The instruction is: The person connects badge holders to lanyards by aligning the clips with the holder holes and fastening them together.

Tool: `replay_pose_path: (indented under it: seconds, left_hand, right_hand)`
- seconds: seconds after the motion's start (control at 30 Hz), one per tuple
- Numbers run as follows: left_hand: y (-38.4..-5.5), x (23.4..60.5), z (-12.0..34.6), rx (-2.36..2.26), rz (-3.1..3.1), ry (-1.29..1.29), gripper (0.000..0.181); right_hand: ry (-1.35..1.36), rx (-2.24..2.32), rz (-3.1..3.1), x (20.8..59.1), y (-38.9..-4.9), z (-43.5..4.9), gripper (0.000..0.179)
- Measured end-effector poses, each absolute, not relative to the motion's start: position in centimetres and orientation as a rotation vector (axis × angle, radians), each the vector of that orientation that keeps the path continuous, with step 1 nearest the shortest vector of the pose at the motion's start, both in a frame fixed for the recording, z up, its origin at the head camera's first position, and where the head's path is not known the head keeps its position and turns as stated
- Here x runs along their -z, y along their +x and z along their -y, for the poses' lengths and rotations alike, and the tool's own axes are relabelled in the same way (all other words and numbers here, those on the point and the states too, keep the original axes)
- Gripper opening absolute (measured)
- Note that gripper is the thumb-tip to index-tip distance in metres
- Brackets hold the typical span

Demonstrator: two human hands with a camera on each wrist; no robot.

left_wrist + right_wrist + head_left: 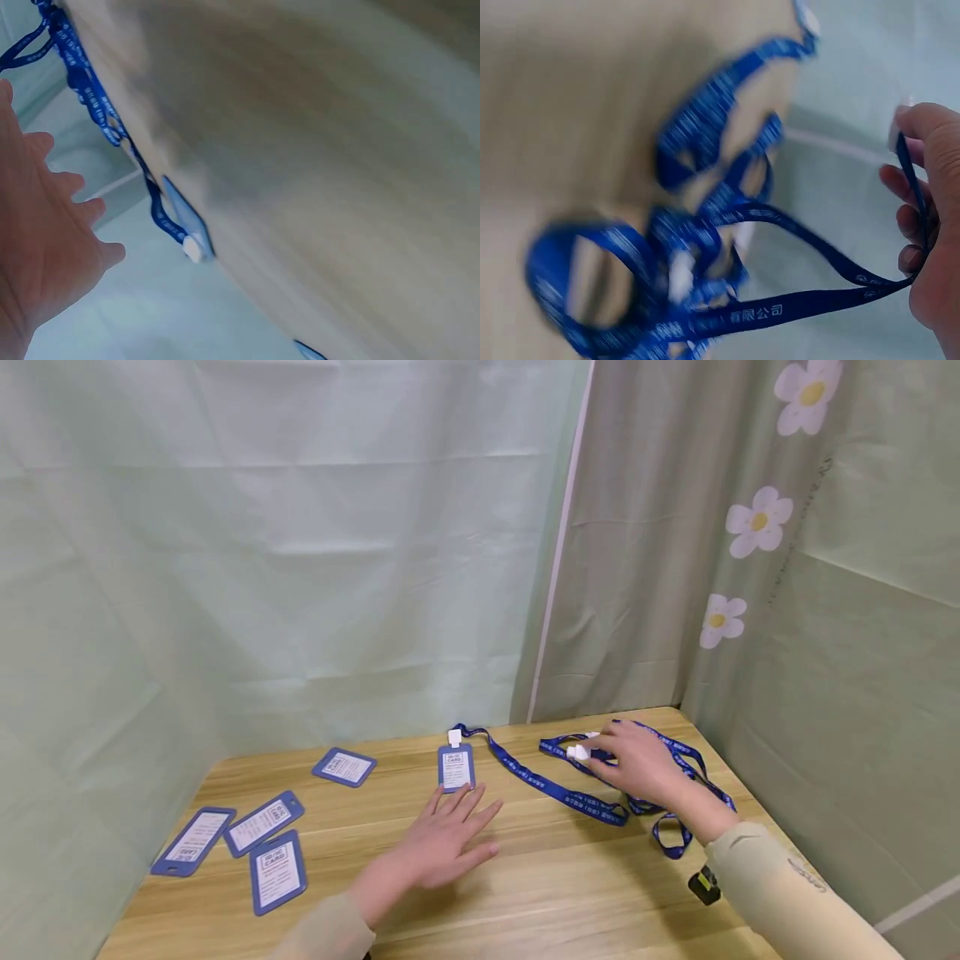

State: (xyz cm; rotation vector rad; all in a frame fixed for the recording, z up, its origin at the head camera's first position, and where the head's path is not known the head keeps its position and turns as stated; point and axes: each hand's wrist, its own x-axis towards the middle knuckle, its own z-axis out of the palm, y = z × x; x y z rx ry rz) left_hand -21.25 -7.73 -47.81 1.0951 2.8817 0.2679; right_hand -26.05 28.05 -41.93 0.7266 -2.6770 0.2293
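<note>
My right hand (637, 762) pinches the white clip (577, 752) of a blue lanyard above the right part of the table. In the right wrist view the strap (742, 319) of that lanyard runs from the palm down to a tangled pile of printed blue straps. With fingers spread, my left hand (442, 839) hovers over the middle of the table and holds nothing. Just beyond its fingertips lies a blue-framed ID card (456, 770), joined by a white clip (454, 737) to another blue lanyard (525, 774) that stretches right.
Several loose blue-framed ID cards (277, 872) lie on the left of the wooden table (525, 893), one card (344, 767) nearer the back. Pale curtains (360, 560) close off the back and sides. A small black object (705, 887) shows beneath my right forearm.
</note>
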Motion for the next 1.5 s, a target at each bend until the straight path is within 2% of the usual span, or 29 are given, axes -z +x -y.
replay_pose_path:
  seconds: [0.27, 0.53, 1.07, 1.27, 1.5]
  left_hand:
    - [-19.8, 49.1, 10.1, -0.187, -2.866, 1.15, 0.066]
    - [-19.1, 50.0, 10.8, -0.191, -2.837, 1.122, 0.068]
    - [-18.7, 50.9, 12.1, -0.294, -2.868, 1.11, 0.066]
    - [-20.1, 51.6, 14.1, -0.393, -2.972, 1.045, 0.065]
    - [-22.2, 51.4, 17.4, -0.352, -3.059, 0.833, 0.067]
  right_hand:
    - [0.973, -0.228, 2.731, 47.5, -23.4, -24.4, 0.022]
    - [1.048, -0.325, 2.786, 50.4, -22.3, -22.1, 0.022]
    - [1.038, -0.324, 2.803, 51.3, -22.4, -19.8, 0.03]
    - [1.03, -0.337, 2.816, 51.4, -22.7, -19.1, 0.031]
    - [1.016, -0.345, 2.812, 51.2, -22.8, -18.9, 0.033]
